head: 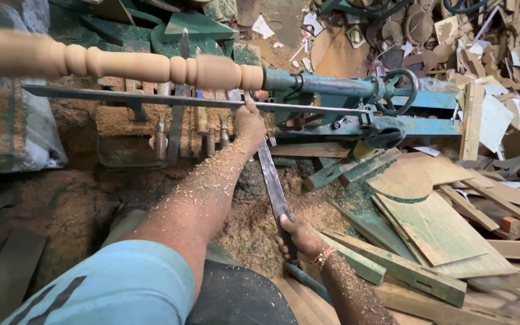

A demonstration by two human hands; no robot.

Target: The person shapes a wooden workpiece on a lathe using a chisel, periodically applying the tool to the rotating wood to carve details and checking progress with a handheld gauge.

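A pale turned wooden spindle (121, 63) with beads and coves spans a lathe, held at its right end by the blue-green tailstock (326, 84). A long flat metal tool rest bar (170, 99) runs below it. My left hand (249, 123), forearm dusted with wood chips, presses the front of a long steel chisel (272, 180) against the bar, near the spindle's right end. My right hand (299, 238) grips the chisel's rear end lower down. The chisel's tip is hidden behind my left hand.
Several spare chisels (179, 129) hang below the bar. Sawdust (61, 204) lies piled under the lathe. Planks and green-painted boards (428, 229) lie at the right, scrap wood pieces (489, 42) heaped at the back right. The tailstock handwheel (398, 90) juts out.
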